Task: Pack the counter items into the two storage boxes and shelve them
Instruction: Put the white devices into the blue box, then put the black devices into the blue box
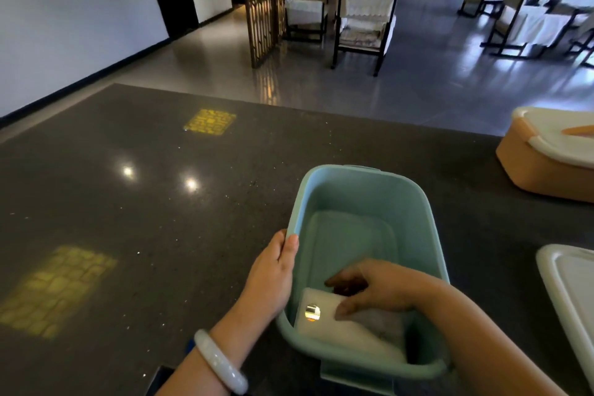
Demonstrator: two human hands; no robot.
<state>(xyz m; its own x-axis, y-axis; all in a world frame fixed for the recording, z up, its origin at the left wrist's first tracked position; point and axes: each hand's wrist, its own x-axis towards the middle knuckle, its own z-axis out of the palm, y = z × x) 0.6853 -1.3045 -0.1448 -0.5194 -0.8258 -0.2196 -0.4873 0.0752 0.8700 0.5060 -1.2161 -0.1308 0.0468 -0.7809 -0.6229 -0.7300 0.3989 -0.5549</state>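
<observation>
Packing step: right hand (373,289) lowers a white packet (340,321) into the near end of the teal storage box (369,190) on the counter, fingers curled on it. Left hand (273,273) grips the box's left rim. Next, probably: release, fetch another item; orange box (530,167) sits lidded far right.

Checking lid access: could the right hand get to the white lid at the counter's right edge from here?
Probably yes: the right hand is inside the green box, and bare counter separates it from the white lid.
</observation>
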